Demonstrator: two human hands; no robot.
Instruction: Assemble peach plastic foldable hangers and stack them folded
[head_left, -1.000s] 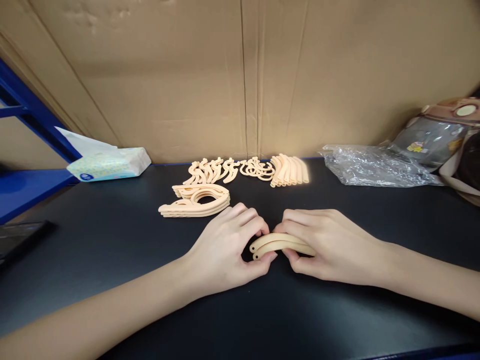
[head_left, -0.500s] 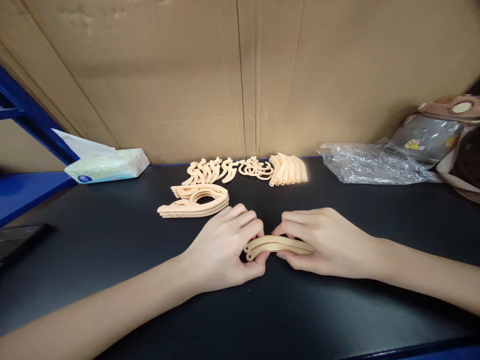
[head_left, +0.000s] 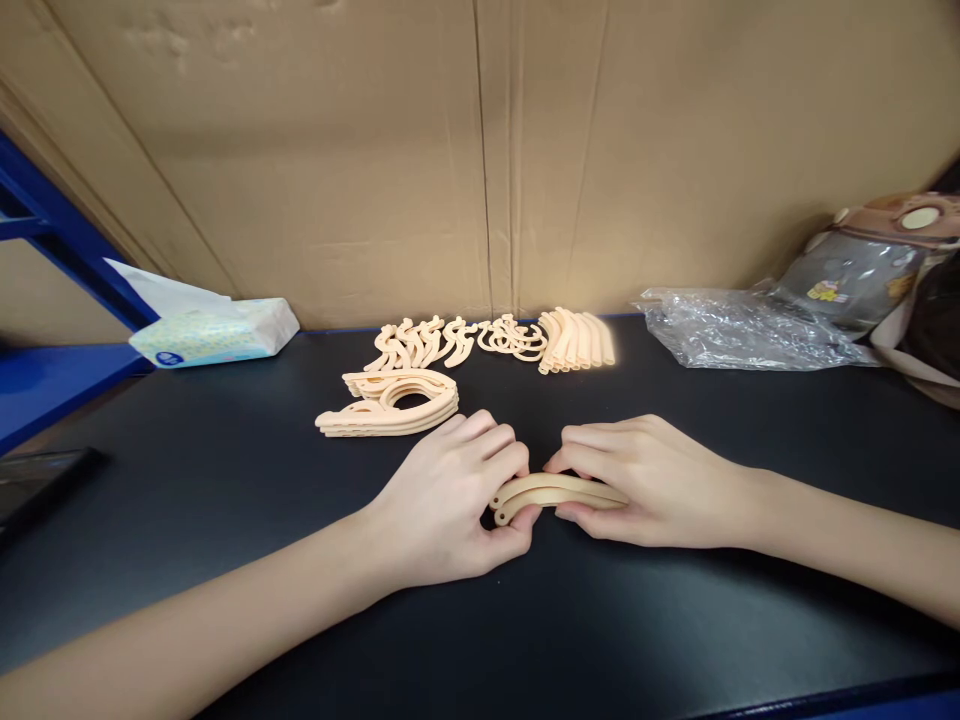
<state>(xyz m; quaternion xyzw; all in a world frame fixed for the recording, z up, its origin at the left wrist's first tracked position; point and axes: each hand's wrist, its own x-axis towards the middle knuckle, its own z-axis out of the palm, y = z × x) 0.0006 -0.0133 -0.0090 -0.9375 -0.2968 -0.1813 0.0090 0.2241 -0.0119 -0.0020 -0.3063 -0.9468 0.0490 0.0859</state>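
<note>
Two curved beige plastic hanger arms [head_left: 559, 488] lie side by side between my hands, low over the black table. My left hand [head_left: 469, 505] pinches them near their left ends, where small round holes show. Around the right part my right hand [head_left: 637, 480] is closed, and its palm hides the far ends. Behind my left hand, almost at its knuckles, is a stack of folded beige hangers [head_left: 390, 405]. Farther back lie several hook pieces [head_left: 420, 342], a heap of thin curved rings [head_left: 514, 338] and a row of loose curved arms [head_left: 576, 340].
A tissue pack [head_left: 214, 330] sits at the back left. Crumpled clear plastic bags [head_left: 750, 328] and a brown-topped bag [head_left: 862, 250] are at the back right. A dark flat object [head_left: 45, 485] lies at the left edge. Cardboard [head_left: 375, 150] walls off the back.
Almost nothing differs. Both hands keep their grip on the curved hanger arms, which have shifted by only a few pixels.
</note>
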